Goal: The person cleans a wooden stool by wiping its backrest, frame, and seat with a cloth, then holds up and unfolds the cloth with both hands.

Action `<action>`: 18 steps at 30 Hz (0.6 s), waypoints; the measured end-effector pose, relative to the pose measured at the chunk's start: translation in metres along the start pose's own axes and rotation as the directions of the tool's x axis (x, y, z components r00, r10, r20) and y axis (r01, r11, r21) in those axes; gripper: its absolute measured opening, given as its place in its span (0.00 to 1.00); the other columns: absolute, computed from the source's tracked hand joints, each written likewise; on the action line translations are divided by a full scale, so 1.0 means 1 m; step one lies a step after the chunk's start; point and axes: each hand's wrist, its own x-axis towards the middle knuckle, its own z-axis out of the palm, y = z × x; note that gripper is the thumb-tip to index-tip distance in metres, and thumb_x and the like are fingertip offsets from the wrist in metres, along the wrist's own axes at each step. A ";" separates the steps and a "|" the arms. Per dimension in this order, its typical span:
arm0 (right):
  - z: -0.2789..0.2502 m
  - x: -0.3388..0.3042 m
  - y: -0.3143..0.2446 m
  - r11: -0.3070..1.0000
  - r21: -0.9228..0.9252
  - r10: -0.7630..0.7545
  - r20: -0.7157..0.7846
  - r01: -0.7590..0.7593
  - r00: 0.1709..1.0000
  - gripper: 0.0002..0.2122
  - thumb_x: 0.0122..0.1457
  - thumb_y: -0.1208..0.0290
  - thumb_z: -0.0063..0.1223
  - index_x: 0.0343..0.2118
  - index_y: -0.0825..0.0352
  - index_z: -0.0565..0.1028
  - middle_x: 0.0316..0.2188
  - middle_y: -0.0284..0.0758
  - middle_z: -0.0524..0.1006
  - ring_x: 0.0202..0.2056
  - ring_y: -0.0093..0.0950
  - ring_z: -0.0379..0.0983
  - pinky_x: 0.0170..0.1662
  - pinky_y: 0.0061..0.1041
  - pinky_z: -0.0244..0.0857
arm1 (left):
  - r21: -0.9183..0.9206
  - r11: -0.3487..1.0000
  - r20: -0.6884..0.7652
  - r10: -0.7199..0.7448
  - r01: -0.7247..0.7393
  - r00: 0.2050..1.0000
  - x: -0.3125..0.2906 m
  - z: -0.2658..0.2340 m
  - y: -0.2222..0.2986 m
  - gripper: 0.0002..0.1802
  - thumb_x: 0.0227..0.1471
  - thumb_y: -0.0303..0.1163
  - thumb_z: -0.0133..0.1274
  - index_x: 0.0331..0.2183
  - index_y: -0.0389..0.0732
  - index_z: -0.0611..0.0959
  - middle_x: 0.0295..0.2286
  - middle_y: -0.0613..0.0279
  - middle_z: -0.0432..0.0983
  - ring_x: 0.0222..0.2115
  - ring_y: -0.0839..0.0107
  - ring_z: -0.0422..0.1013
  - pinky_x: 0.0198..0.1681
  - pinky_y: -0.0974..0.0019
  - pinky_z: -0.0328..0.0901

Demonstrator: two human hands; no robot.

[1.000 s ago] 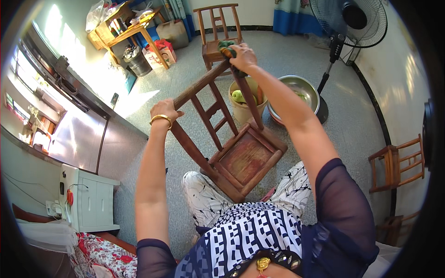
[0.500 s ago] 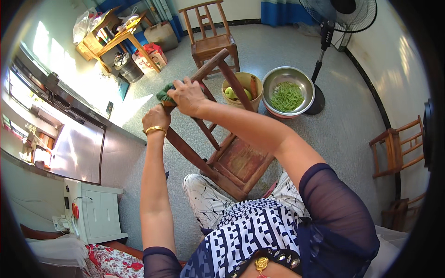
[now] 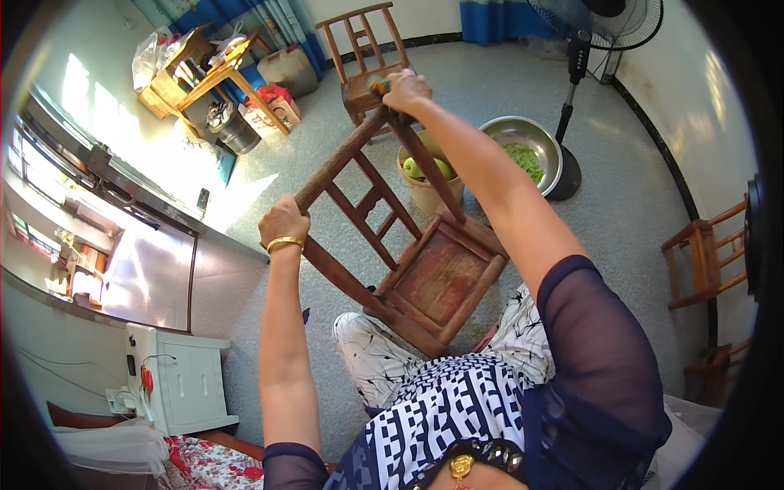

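A worn red-brown wooden chair (image 3: 441, 269) stands tilted in front of my knees, its seat near me and its backrest leaning toward the left. My left hand (image 3: 283, 222) is wrapped round the left end of the top rail; a gold bangle circles that wrist. At the rail's far right end, my right hand (image 3: 407, 90) presses a bunched green cloth (image 3: 378, 85) against the wood. Part of the cloth is hidden under the fingers.
Beyond the backrest stand a tan bucket (image 3: 425, 196) with green vegetables and a metal basin (image 3: 552, 155) of green beans. A standing fan (image 3: 578, 57), another wooden chair (image 3: 371, 82) and a cluttered table (image 3: 216, 77) are farther off. A white cabinet (image 3: 192, 388) stands left.
My right hand and the cloth have moved along the top rail from its left end, beside my left hand, to its far right end. My left hand still holds the rail.
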 end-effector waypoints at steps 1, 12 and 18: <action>0.001 0.012 0.013 0.984 0.167 0.058 0.069 -0.069 0.996 0.19 0.44 0.61 0.55 0.42 0.60 0.76 0.47 0.38 0.72 0.50 0.39 0.68 0.51 0.37 0.63 | 0.001 1.000 0.003 0.002 -0.002 1.000 0.000 0.001 0.002 0.08 0.44 0.35 0.52 0.29 0.43 0.77 0.26 0.51 0.78 0.29 0.55 0.76 0.34 0.57 0.70; 0.059 0.008 0.082 -0.317 0.750 -0.259 0.520 -0.580 0.814 0.05 0.48 0.71 0.45 0.23 0.67 0.71 0.19 0.38 0.74 0.18 0.31 0.72 0.22 0.32 0.69 | 0.031 1.000 -0.002 0.000 0.000 1.000 0.003 -0.002 0.008 0.09 0.45 0.36 0.52 0.29 0.43 0.78 0.26 0.52 0.78 0.29 0.56 0.76 0.33 0.58 0.70; 0.052 -0.015 0.084 0.900 0.381 0.113 0.267 -0.212 0.957 0.22 0.44 0.55 0.51 0.37 0.70 0.75 0.27 0.42 0.77 0.30 0.35 0.76 0.38 0.31 0.69 | 0.022 1.000 0.012 -0.005 0.004 1.000 0.003 -0.003 0.012 0.08 0.45 0.34 0.50 0.30 0.43 0.78 0.26 0.51 0.78 0.29 0.56 0.76 0.33 0.59 0.70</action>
